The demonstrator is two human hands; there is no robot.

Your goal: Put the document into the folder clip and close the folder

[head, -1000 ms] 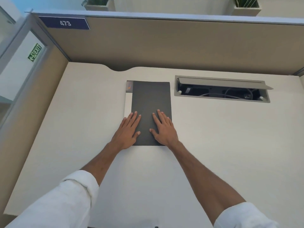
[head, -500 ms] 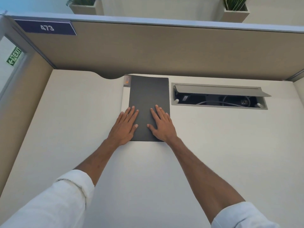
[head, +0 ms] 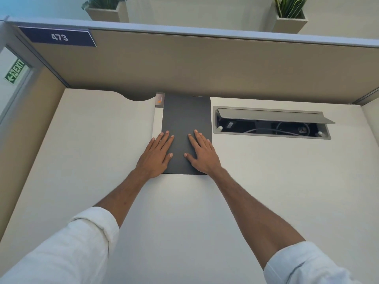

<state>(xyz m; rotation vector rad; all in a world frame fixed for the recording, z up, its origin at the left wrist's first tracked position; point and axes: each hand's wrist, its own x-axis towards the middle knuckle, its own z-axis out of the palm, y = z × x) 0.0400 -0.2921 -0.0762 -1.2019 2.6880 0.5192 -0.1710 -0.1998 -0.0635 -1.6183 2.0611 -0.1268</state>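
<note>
A dark grey folder [head: 185, 117] lies shut and flat on the white desk [head: 266, 191], its far edge against the partition. A pale strip with an orange mark [head: 159, 100] runs along its left side. My left hand [head: 155, 155] rests flat on the folder's near left part, fingers spread. My right hand [head: 202, 153] lies flat on the near right part, fingers spread too. Neither hand grips anything. No document or clip shows; the cover hides the inside.
An open cable tray [head: 270, 124] with wires is sunk into the desk right of the folder. A beige partition [head: 205, 66] walls the back and left side. Planters [head: 289, 19] stand on the ledge beyond.
Both hands, flat on the folder, have slid it away from me until its far edge reaches the partition. The camera view has tilted up a little.
</note>
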